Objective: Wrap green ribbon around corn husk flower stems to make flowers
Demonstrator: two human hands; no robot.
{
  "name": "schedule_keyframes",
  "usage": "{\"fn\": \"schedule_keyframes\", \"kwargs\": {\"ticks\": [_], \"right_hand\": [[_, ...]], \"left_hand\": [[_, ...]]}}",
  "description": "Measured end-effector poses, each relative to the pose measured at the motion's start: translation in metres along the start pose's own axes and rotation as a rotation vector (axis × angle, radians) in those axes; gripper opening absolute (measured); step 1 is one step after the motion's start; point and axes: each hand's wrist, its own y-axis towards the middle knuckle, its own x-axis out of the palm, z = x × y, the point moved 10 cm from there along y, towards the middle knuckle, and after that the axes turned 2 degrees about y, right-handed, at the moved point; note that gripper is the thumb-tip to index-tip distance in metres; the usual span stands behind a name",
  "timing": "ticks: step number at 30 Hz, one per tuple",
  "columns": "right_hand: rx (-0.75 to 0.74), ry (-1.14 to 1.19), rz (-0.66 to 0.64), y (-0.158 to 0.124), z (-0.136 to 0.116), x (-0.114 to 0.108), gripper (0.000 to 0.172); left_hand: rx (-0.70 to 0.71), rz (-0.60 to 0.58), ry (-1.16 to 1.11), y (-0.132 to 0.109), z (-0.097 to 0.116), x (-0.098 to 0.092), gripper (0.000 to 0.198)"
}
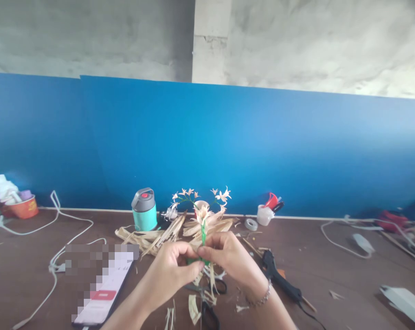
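My left hand and my right hand meet in front of me, both pinched on a small handmade flower with pale straw petals and a green-wrapped stem. The stem runs down between the fingertips of both hands. A bracelet sits on my right wrist. Under my hands, black-handled scissors and straw scraps lie on the brown table.
Behind my hands lie a pile of dried straw leaves, a spray of finished flowers, a teal flask, a tape roll and a white cup. A black glue gun lies right, a phone and white cables left.
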Motion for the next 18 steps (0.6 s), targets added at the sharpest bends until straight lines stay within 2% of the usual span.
{"fn": "schedule_keyframes", "kwargs": {"ticks": [4,7,11,14,18], "right_hand": [[0.015,0.055,0.01,0.001,0.002,0.0,0.036],[-0.031,0.266,-0.108,0.001,-0.003,0.01,0.035],[-0.1,0.53,-0.303,-0.004,-0.011,0.024,0.023],[-0.112,0.599,-0.344,-0.005,-0.01,0.025,0.017],[-0.114,0.623,-0.384,-0.008,-0.012,0.028,0.019]], "left_hand": [[-0.008,0.028,-0.027,0.0,0.0,-0.003,0.017],[-0.079,-0.028,-0.171,-0.001,-0.006,0.002,0.014],[-0.161,-0.084,-0.458,-0.002,-0.01,0.01,0.016],[-0.163,-0.127,-0.577,-0.004,-0.007,0.015,0.016],[-0.154,-0.188,-0.625,-0.006,-0.006,0.022,0.012]]}}
